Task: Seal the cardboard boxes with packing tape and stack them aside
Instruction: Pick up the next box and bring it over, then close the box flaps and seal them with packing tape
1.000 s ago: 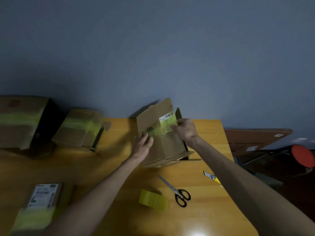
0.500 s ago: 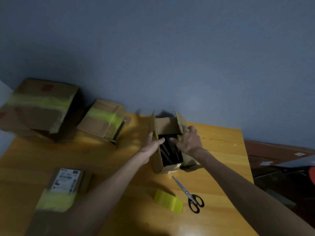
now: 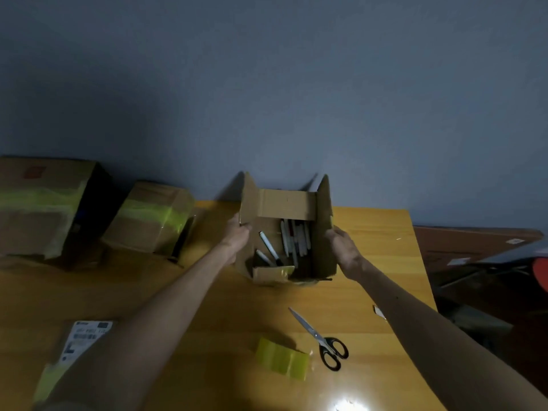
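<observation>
Head view. Item: box (image 3: 286, 204), brown cardboard, unsealed, upright on the table (image 3: 382, 247).

Flaps: both side flaps stand up. The far flap folds inward over the opening. The short near flap, with yellowish tape on it, tips inward.

Contents: pens (image 3: 292, 241), white and dark, loose on the bottom.

Grip: the left hand (image 3: 237, 237) grasps the box's left flap at its near lower corner, fingers curled over the edge. The right hand (image 3: 344, 250) clasps the box's right wall, thumb at the flap's edge, fingers hidden behind the cardboard. The box sits directly between the two hands, held on both sides.

Also listed, by place from the box:
- Tape (image 3: 281, 361), yellow roll, on the person's side of the box, well apart.
- Scissors (image 3: 321, 339), black handles, on the person's side, slightly right.
- Small taped box (image 3: 151, 218), yellow band, near its left.
- Large taped box (image 3: 38, 209), farther left.
- Parcel (image 3: 83, 336), white label, far left, on the person's side.
</observation>
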